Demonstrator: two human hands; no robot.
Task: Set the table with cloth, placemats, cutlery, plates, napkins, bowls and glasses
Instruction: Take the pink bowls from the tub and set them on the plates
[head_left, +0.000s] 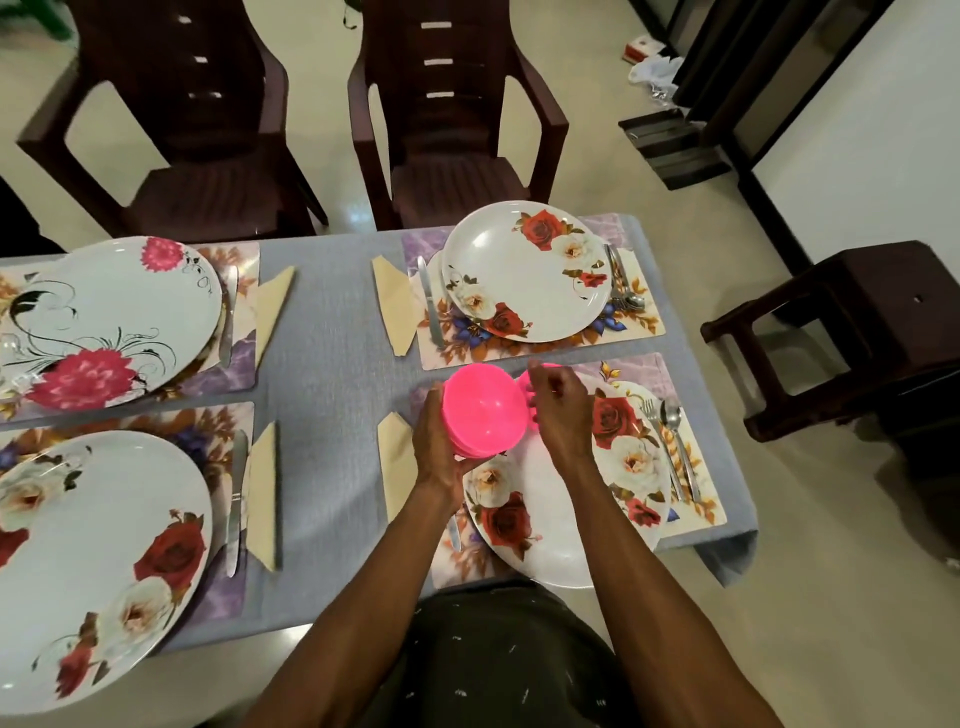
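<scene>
- Left hand (434, 447): fingers curled round a stack of glossy pink plastic bowls (480, 413), round and tilted, held above the near plate.
- Right hand (563, 410): pinching the rim of one more pink bowl (535, 376), just right of the stack, mostly hidden behind the hand.
- Near plate (545, 535): round, smooth white with a rose print, directly beneath both hands on a rectangular floral placemat (696, 499).
- Folded cream napkin (395, 462): just left of the left hand, flat on the grey woven cloth (332, 415) covering the bench.
- Steel fork and spoon (672, 447): right of the right hand, on the placemat.
</scene>
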